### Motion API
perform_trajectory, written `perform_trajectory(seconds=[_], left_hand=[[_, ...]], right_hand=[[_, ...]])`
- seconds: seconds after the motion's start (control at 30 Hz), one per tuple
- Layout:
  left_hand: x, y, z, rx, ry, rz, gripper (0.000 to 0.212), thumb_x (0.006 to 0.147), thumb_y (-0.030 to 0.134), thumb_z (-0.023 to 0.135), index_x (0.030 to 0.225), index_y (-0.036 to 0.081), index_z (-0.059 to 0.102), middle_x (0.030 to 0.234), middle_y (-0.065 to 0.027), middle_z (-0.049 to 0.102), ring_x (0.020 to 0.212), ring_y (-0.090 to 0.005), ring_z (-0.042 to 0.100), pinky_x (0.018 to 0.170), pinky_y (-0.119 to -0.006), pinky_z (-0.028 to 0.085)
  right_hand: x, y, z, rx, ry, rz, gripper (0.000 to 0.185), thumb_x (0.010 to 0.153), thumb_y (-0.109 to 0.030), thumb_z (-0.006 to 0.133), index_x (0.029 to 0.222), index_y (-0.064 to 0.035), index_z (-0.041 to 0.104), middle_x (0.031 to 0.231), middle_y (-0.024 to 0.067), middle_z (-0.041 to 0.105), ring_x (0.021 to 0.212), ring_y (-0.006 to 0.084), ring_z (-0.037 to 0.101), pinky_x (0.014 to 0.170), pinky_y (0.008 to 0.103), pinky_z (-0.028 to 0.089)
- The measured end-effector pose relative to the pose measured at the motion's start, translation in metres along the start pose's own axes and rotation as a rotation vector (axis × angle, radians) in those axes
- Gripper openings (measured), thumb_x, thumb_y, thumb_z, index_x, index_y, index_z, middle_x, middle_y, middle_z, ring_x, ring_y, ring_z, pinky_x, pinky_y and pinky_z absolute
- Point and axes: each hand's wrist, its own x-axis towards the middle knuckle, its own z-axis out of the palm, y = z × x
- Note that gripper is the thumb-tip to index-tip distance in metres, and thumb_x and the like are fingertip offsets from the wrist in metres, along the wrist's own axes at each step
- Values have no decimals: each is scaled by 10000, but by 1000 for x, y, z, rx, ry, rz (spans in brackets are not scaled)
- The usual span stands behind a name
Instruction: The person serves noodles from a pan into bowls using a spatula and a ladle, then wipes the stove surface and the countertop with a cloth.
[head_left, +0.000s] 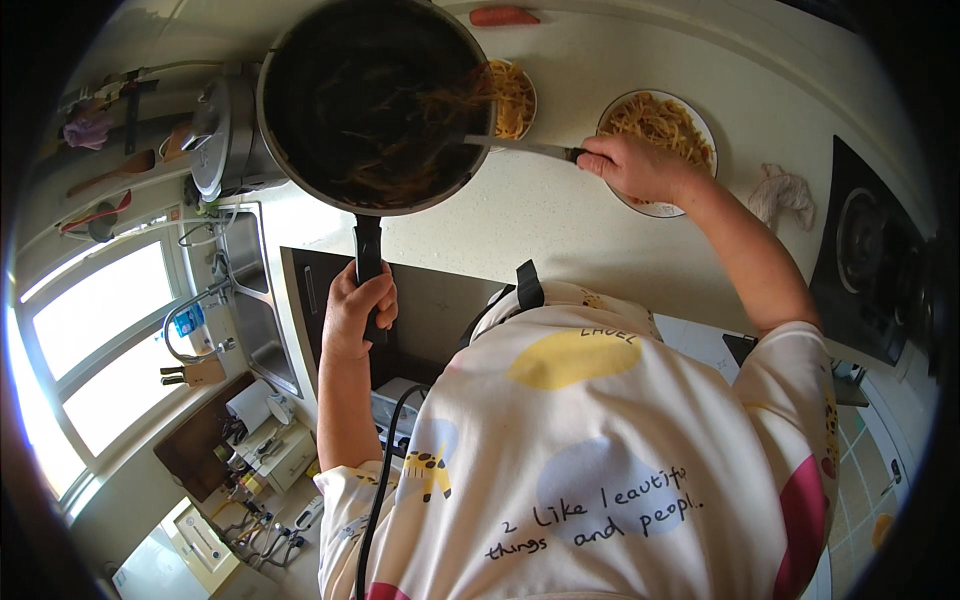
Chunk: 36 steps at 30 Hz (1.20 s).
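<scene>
My left hand (358, 304) grips the black handle of a dark frying pan (375, 105), which is raised above the counter. In my right hand (637, 165) is the black-handled end of a metal spatula (525, 146); its far end reaches inside the pan and is blurred. Shredded food (397, 161) lies in the pan, blurred near its right rim. A bowl of shredded food (514, 101) stands at that rim, partly hidden by the pan. Behind my right hand, a white plate (711, 139) holds more of the shredded food.
A carrot (504, 16) lies at the counter's back. To the right are a crumpled cloth (782, 196) and a black gas hob (862, 247). On the left stand a lidded pot (217, 142), a double metal sink (262, 322) with a tap, and a knife block (204, 371).
</scene>
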Motion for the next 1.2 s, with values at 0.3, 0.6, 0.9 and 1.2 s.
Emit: perform_trajectory(seconds=[0.3, 0.6, 0.9, 1.2], left_hand=[[2, -3, 0, -26, -15, -5, 126, 734, 113, 576, 777, 38, 484, 556, -26, 454, 394, -94, 401, 383, -229, 309], [3, -5, -3, -26, 6, 24, 124, 719, 108, 575, 776, 43, 486, 558, -24, 453, 398, -97, 397, 387, -236, 302], [3, -4, -4, -25, 39, 16, 108, 723, 98, 563, 775, 43, 485, 556, -20, 450, 396, -92, 391, 382, -227, 300], [2, -3, -5, -2, 43, 43, 110, 718, 86, 563, 781, 38, 486, 556, -22, 449, 394, -90, 389, 381, -222, 303]], right_hand=[[68, -46, 22, 201, 271, -121, 320, 920, -302, 428, 904, 1, 528, 598, 87, 506, 567, 182, 474, 582, 336, 409], [7, -12, 17, -124, 161, -72, 333, 893, -320, 451, 831, -7, 542, 713, 175, 584, 669, 314, 565, 649, 394, 427], [24, -31, -8, -77, 104, -156, 288, 895, -292, 461, 865, -14, 529, 633, 118, 517, 582, 209, 469, 599, 335, 400], [15, 10, -40, -506, 161, -152, 292, 875, -331, 476, 904, -53, 558, 733, 154, 591, 693, 318, 561, 634, 386, 432]])
